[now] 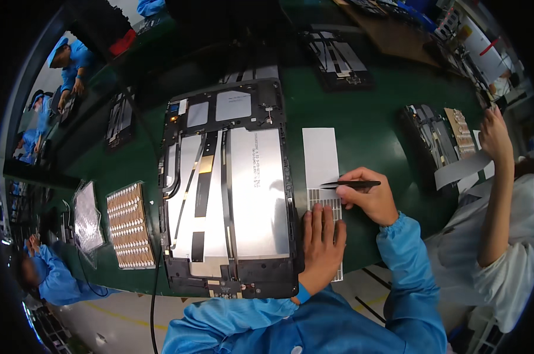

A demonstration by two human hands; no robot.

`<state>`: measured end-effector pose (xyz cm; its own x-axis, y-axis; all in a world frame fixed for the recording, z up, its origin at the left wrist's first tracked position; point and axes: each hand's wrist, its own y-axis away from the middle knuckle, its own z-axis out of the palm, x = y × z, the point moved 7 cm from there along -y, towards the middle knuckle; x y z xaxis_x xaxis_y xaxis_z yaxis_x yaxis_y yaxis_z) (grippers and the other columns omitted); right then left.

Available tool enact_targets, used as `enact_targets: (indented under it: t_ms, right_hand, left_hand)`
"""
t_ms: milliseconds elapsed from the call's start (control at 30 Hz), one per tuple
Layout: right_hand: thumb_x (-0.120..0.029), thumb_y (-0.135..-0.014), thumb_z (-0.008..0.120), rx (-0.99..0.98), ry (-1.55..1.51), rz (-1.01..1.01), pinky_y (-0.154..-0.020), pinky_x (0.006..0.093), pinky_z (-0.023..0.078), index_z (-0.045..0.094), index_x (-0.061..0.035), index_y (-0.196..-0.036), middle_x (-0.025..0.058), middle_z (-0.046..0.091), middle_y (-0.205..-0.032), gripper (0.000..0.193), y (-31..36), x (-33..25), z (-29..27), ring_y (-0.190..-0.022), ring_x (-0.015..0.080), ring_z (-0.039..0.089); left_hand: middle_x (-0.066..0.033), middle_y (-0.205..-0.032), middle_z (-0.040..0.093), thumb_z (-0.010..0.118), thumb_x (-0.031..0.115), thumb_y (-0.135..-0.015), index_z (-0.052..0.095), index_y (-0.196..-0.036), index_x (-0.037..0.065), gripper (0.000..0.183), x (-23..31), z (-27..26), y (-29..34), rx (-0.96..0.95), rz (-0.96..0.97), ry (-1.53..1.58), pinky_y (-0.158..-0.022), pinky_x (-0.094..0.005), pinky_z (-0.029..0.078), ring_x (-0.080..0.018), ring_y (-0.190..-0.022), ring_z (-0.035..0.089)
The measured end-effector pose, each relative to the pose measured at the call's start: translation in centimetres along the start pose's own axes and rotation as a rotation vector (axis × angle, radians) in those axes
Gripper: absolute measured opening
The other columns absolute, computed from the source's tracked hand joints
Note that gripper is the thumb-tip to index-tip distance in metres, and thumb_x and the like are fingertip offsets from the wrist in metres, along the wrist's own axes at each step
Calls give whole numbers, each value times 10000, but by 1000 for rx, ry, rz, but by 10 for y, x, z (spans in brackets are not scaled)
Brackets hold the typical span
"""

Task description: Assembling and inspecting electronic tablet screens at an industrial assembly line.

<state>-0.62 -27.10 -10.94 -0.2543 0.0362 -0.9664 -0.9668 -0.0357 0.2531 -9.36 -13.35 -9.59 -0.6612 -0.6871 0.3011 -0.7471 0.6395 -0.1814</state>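
Observation:
A white backing sheet [320, 154] with rows of small grey rectangular stickers [324, 197] on its nearer part lies on the green table. My left hand [324, 245] lies flat on the sticker rows, fingers stretched out and holding nothing. Pinched in my right hand [370, 197] is a pair of black tweezers [361, 183], whose tips point left over the sheet, just above the top sticker row. Whether the tips grip a sticker is too small to see. Left of the sheet, an opened tablet [258, 194] shows silver battery panels, black flex cables and a black frame.
A brown card of white parts [131, 224] and a clear plastic tray [87, 218] lie at left. More opened tablets [337, 59] stand farther back and at right [429, 138]. At right a co-worker's arm [495, 141] holds a white strip [462, 170]. Other workers sit at far left.

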Motion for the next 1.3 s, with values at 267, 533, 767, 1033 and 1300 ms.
enact_targets:
  t_ms: [267,533,767,1033,1300]
  right_hand:
    - [-213,-897,805,-26,130,34,-564,209,510,672,6,-1066,47,706,-852,307,-3,6,0,-694,78,646]
    - [-225,-894,808,-33,191,39,-546,197,482,685,4,-1051,32,699,-818,304,-3,5,5,-670,61,629]
    - [-178,-893,801,-5,199,6,-552,192,474,700,8,-1012,38,699,-813,244,0,2,3,-652,60,617]
    - [-151,-889,770,90,-56,-158,-551,218,486,660,14,-947,65,664,-777,207,42,-57,8,-618,93,605]
    - [-223,-902,757,-61,80,-363,-588,242,486,675,16,-952,57,654,-755,257,12,-198,125,-624,107,611]
  left_hand:
    - [-370,-1414,438,690,247,-887,578,-1277,-46,501,0,2,0,6,-6,22,-1173,-628,273,-546,-1382,370]
    - [-374,-1411,440,669,224,-897,599,-1262,-49,461,0,3,2,18,-11,40,-1178,-633,260,-548,-1382,369]
    - [-375,-1405,448,645,212,-910,607,-1250,-49,430,1,4,1,22,-10,31,-1180,-630,255,-547,-1379,374]
    - [-393,-1406,442,605,187,-874,583,-1315,-45,499,1,19,2,84,-54,-19,-1180,-666,222,-569,-1420,312]
    - [-242,-1237,651,610,144,-941,632,-1239,-51,356,15,-142,74,-46,380,536,-996,-405,504,-344,-1169,639]
